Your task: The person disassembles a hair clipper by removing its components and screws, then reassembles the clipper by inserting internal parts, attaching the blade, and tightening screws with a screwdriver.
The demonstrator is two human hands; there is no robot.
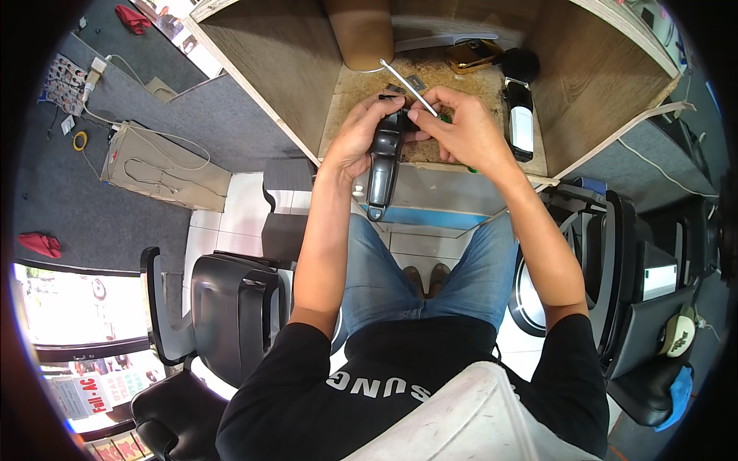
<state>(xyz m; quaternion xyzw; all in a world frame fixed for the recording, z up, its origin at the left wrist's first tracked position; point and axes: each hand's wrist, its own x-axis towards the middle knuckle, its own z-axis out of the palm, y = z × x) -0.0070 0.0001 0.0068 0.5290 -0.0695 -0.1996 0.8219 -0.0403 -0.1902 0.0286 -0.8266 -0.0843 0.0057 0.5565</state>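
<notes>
While our left hand point(356, 138) grips a black clipper point(382, 173) around its upper part, at the front edge of the wooden shelf point(337, 111), our right hand point(465, 127) pinches a screwdriver point(406, 84) just beside it, the pale shaft slanting away. Farther back we see a black-and-silver clipper point(520, 123), a gold clipper point(470, 55) and a brown cylinder point(361, 34).

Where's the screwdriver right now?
Head view, upper middle: the screwdriver is in the right hand, its shaft slanting up and left, just right of the black casing in the left hand.
</notes>
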